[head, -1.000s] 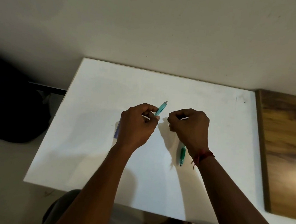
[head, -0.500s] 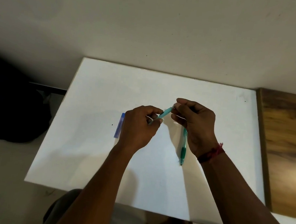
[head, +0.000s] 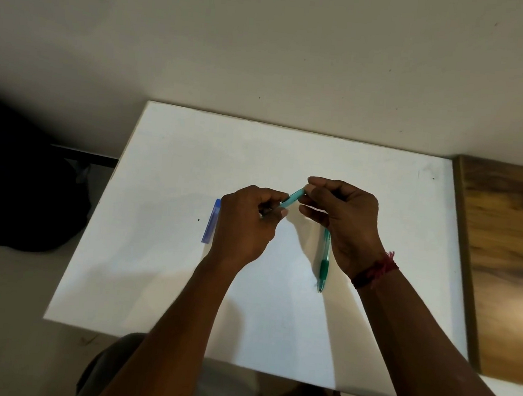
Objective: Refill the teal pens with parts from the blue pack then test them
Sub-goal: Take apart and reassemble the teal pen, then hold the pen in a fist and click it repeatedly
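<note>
Over the middle of the white table, both hands hold one teal pen. My left hand grips its lower end with curled fingers. My right hand pinches its upper end between thumb and fingertips. A second teal pen with a darker green grip lies on the table under my right wrist, pointing toward me. The blue pack lies flat just left of my left hand, partly hidden by it.
A wooden surface borders the table on the right. A plain wall rises behind the table. A dark mass sits on the floor to the left. My knees show below the table's near edge.
My right hand, apart from the pen a second ago, has moved up and left and now pinches the pen's upper end. My left hand has stayed in place with the pen.
</note>
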